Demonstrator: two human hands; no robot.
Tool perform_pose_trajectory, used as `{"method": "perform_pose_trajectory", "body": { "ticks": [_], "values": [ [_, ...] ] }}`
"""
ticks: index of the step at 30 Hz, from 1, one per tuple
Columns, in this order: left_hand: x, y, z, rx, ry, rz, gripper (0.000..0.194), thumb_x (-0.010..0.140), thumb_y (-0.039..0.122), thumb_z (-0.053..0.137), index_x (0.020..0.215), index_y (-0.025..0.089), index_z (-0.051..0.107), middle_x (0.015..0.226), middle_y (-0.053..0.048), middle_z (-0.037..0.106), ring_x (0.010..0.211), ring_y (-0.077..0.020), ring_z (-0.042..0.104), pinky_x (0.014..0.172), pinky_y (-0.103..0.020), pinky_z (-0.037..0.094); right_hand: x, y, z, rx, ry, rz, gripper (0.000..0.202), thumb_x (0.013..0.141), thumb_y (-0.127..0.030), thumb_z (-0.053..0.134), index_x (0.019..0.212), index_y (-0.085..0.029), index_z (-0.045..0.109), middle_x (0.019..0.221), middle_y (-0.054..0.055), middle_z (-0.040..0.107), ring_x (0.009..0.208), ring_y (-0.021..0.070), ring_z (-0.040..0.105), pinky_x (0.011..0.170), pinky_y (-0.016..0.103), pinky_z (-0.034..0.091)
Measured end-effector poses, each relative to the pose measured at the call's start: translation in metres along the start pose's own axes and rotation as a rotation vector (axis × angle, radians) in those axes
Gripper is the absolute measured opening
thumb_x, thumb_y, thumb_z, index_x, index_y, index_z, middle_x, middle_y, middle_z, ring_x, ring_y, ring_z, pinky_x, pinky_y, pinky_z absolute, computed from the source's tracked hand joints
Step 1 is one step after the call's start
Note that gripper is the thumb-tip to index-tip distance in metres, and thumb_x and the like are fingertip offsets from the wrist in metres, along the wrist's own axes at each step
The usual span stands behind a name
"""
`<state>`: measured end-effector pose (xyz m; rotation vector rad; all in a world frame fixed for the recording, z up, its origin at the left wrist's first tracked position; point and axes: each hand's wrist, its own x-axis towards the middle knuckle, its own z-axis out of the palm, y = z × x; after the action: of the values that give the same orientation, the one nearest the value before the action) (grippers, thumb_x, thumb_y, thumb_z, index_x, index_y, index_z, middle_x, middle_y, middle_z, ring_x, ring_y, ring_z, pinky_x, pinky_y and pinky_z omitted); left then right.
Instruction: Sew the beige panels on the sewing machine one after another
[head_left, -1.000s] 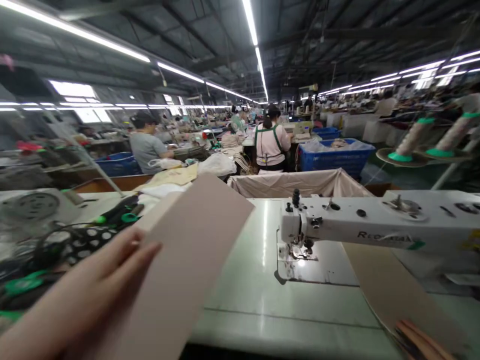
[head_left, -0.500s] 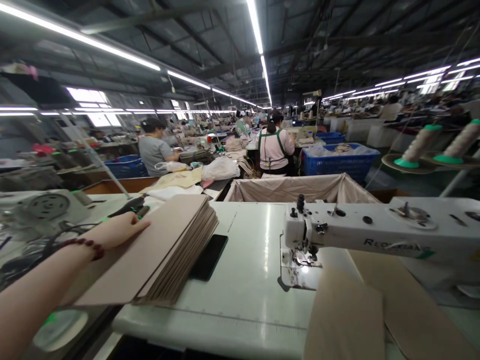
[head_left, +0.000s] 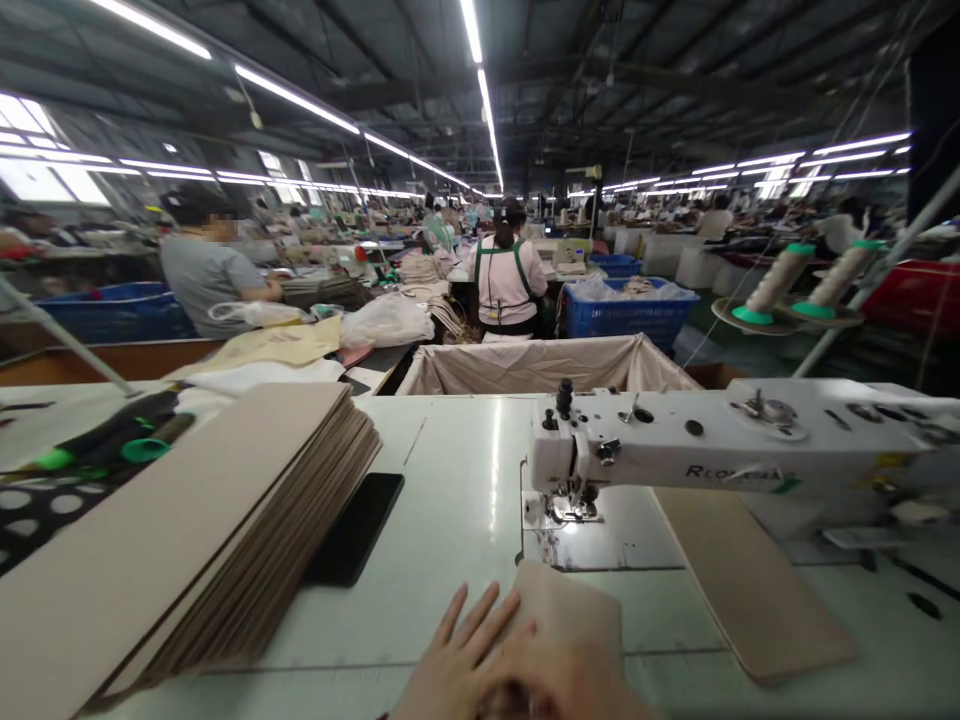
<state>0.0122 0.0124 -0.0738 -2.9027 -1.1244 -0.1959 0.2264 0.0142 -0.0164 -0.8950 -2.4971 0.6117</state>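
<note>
My left hand [head_left: 466, 648] lies with its fingers spread at the bottom middle of the view, the fingertips at the left edge of a beige panel [head_left: 574, 600]. Close against it, my right hand [head_left: 566, 680] is curled over the panel's near part; its fingers are partly hidden and blurred. The panel lies just in front of the needle and presser foot of a white sewing machine [head_left: 645, 450]. Another beige panel [head_left: 757, 590] lies flat beneath the machine arm. To the left is a thick stack of beige panels [head_left: 202, 510].
A black phone [head_left: 356, 530] lies beside the stack. Behind the table [head_left: 442, 500] stands a cloth-lined bin [head_left: 525, 365]. Thread cones [head_left: 776, 285] stand at right. Two co-workers sit ahead, one in grey [head_left: 206, 275] and one in a green-strapped apron [head_left: 506, 275].
My left hand has left the stack and come to the front of the machine. The near beige panel has moved left, and my right hand has come into view. The view has turned right.
</note>
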Motion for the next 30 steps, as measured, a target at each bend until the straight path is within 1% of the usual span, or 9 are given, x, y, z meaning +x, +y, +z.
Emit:
{"method": "perform_pose_trajectory", "body": {
  "ticks": [1,2,4,6,8,11,14,16,30],
  "values": [
    [-0.004,-0.005,0.004,0.019,0.013,-0.043,0.063,0.093,0.032,0.054,0.15,0.033,0.027,0.156,0.0,0.025,0.14,-0.0297,0.03,0.113,-0.053,0.028,0.008,0.019,-0.003,0.002,0.002,0.041,0.043,0.092,-0.02,0.053,0.133,-0.03,0.047,0.129,0.003,0.06,0.112,0.019,0.058,0.094,0.034,0.05],
    [-0.009,-0.01,0.005,0.034,0.027,-0.1,0.062,0.094,0.03,0.052,0.15,0.032,0.027,0.156,0.0,0.025,0.14,-0.0298,0.029,0.113,-0.053,0.028,0.015,0.038,-0.006,-0.03,0.045,0.161,0.052,0.09,-0.014,0.051,0.138,-0.031,0.042,0.133,0.002,0.058,0.117,0.0178,0.056,0.098,0.033,0.047],
    [-0.016,-0.022,0.001,0.051,0.054,-0.213,0.062,0.095,0.023,0.048,0.151,0.029,0.024,0.156,-0.003,0.025,0.141,-0.03,0.028,0.112,-0.055,0.03,0.022,0.071,-0.01,-0.138,0.04,0.297,0.064,0.084,-0.007,0.049,0.142,-0.033,0.038,0.141,0.0,0.051,0.119,0.0188,0.056,0.1,0.034,0.046],
    [-0.018,-0.029,-0.006,0.027,0.05,-0.255,0.064,0.093,0.012,0.042,0.152,0.027,0.021,0.156,-0.003,0.025,0.142,-0.0288,0.027,0.111,-0.055,0.03,0.02,0.093,-0.011,-0.181,0.02,0.34,0.067,0.082,-0.005,0.049,0.142,-0.033,0.039,0.145,-0.002,0.046,0.117,0.021,0.057,0.097,0.036,0.048],
    [-0.014,-0.032,-0.013,-0.034,0.004,-0.21,0.07,0.09,0.003,0.037,0.152,0.03,0.02,0.156,-0.001,0.025,0.142,-0.0267,0.025,0.112,-0.054,0.029,0.011,0.104,-0.01,-0.196,0.023,0.341,0.066,0.081,-0.005,0.048,0.141,-0.034,0.041,0.145,-0.003,0.046,0.117,0.0213,0.057,0.095,0.036,0.049],
    [0.001,-0.033,-0.019,-0.126,-0.053,-0.165,0.066,0.093,0.008,0.041,0.149,0.039,0.025,0.155,0.004,0.026,0.142,-0.0273,0.026,0.113,-0.057,0.025,-0.005,0.105,-0.003,-0.258,0.072,0.372,0.064,0.082,-0.004,0.045,0.139,-0.031,0.042,0.146,-0.003,0.045,0.117,0.0201,0.057,0.094,0.036,0.049],
    [0.02,-0.034,-0.02,-0.192,-0.032,-0.21,0.058,0.096,0.028,0.051,0.148,0.038,0.029,0.155,0.001,0.027,0.141,-0.0313,0.026,0.112,-0.061,0.023,-0.011,0.103,0.003,-0.315,0.094,0.404,0.063,0.084,-0.003,0.043,0.141,-0.029,0.04,0.146,-0.001,0.044,0.115,0.021,0.058,0.091,0.038,0.05],
    [0.03,-0.036,-0.019,-0.226,-0.016,-0.211,0.057,0.095,0.033,0.054,0.147,0.036,0.032,0.155,-0.001,0.029,0.141,-0.0322,0.026,0.112,-0.061,0.023,-0.011,0.102,0.004,-0.333,0.079,0.404,0.063,0.085,-0.005,0.044,0.142,-0.031,0.037,0.146,-0.001,0.044,0.114,0.0213,0.058,0.089,0.037,0.051],
    [0.038,-0.04,-0.017,-0.31,0.003,-0.216,0.051,0.093,0.029,0.056,0.142,0.035,0.042,0.15,-0.001,0.036,0.139,-0.029,0.031,0.116,-0.057,0.022,-0.01,0.105,0.002,-0.377,0.022,0.396,0.065,0.085,-0.008,0.051,0.142,-0.036,0.037,0.146,-0.002,0.044,0.103,0.0217,0.063,0.082,0.036,0.051]
  ]
}}
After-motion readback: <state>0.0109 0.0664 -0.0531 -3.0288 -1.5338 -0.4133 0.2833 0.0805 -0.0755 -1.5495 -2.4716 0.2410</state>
